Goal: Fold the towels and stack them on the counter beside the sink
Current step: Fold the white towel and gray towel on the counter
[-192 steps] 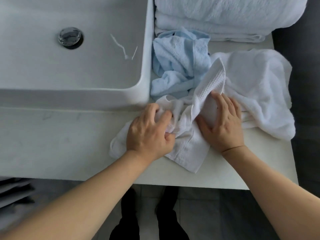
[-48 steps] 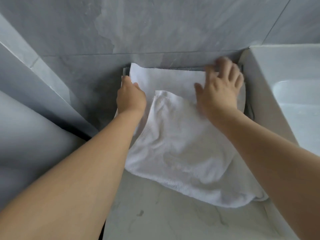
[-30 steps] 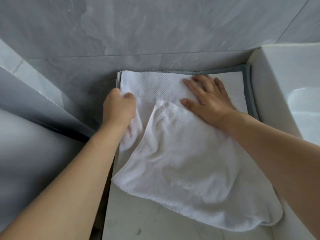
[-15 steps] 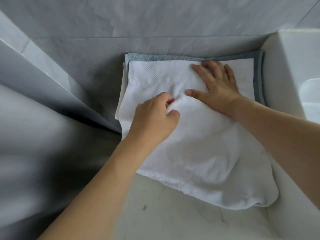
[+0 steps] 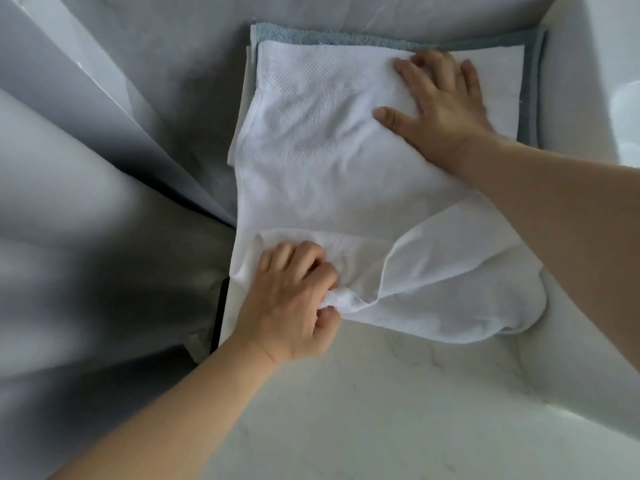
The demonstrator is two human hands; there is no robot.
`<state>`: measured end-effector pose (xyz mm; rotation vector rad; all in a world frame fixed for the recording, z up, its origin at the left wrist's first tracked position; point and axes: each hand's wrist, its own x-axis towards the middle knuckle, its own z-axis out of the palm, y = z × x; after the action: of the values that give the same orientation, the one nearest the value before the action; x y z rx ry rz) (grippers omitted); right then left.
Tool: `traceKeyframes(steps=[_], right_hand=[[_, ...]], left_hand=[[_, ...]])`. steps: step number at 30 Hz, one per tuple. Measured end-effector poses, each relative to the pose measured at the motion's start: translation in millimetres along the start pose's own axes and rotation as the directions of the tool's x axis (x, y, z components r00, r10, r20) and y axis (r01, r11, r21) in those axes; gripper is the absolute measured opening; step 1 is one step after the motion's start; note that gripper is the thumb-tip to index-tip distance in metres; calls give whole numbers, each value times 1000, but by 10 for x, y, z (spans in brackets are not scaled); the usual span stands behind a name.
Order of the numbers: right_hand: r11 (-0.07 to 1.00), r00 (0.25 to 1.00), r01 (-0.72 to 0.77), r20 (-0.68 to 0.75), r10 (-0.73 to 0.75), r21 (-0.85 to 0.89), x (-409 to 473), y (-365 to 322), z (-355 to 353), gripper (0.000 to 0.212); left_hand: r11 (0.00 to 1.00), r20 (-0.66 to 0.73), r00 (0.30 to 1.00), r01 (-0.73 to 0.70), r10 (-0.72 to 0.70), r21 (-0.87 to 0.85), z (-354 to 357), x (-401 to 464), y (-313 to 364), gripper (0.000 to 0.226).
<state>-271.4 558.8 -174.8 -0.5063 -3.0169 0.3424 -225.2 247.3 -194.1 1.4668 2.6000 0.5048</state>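
Observation:
A white towel lies spread on the pale counter, its far part on top of a folded blue-grey towel against the wall. My right hand presses flat on the white towel's far right part, fingers spread. My left hand grips a bunched fold of the towel's near edge, fingers and thumb curled round the cloth. The near right corner of the towel hangs rumpled toward the sink.
The white sink wall rises at the right. A grey tiled wall runs behind and along the left. A dark gap lies at the counter's left edge.
My left hand moved from the towel's middle down to its near edge and took hold of a fold. My right hand stays pressed flat on the far part. The view tilted down.

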Motion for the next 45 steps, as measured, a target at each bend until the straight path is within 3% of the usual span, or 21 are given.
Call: traceKeyframes(steps=[4,7,12,15,20,22,24,26,28,30,34,38,45], right_hand=[[996,979,-79,-185,83,30,-372,-314,-121,51],[994,954,-56,-289,80,93,-1014,-640,-125,37],[999,992,47,-115,-49,-25,-1813,-580,-49,49],[987,997,72,-18,-75,-143,-1967,-469,-90,49],[958,927,235,-260,-272,-163,-2206,-545,-177,11],[951,896,271,-323,-306,-147,-2439,-619,-193,16],[946,885,293,-334,-324,-141,-2725,-640,-166,18],[951,907,269,-291,-304,-155,-3013,-613,-62,16],[975,948,183,-238,-210,-129,-3239,-587,98,22],[995,970,70,-228,-84,-72,-3402,-608,248,28],[999,961,-47,-271,49,16,-3504,-667,372,34],[998,957,-35,-288,47,46,-3490,-659,393,31],[998,944,-14,-327,34,62,-3502,-647,417,27]], left_hand=[[1000,-33,999,7,-6,15,16,-7,2,17],[999,-47,999,10,-8,42,33,-14,-3,19],[999,-104,994,20,-17,32,105,35,-33,18],[995,-182,983,12,-31,-103,37,49,-30,14],[967,-512,845,25,-156,-254,-175,-384,228,23],[960,-550,811,50,-200,-276,-177,-721,383,17],[957,-506,830,106,-236,-272,-64,-1085,458,13],[969,-401,883,206,-245,-139,117,-1366,467,13],[955,-335,904,293,-265,35,232,-1467,453,17],[931,-331,894,350,-300,100,224,-1440,491,19],[924,-315,885,378,-342,62,188,-1398,551,31],[941,-315,906,325,-282,93,208,-1404,540,33],[933,-315,898,350,-308,84,260,-1430,519,42]])
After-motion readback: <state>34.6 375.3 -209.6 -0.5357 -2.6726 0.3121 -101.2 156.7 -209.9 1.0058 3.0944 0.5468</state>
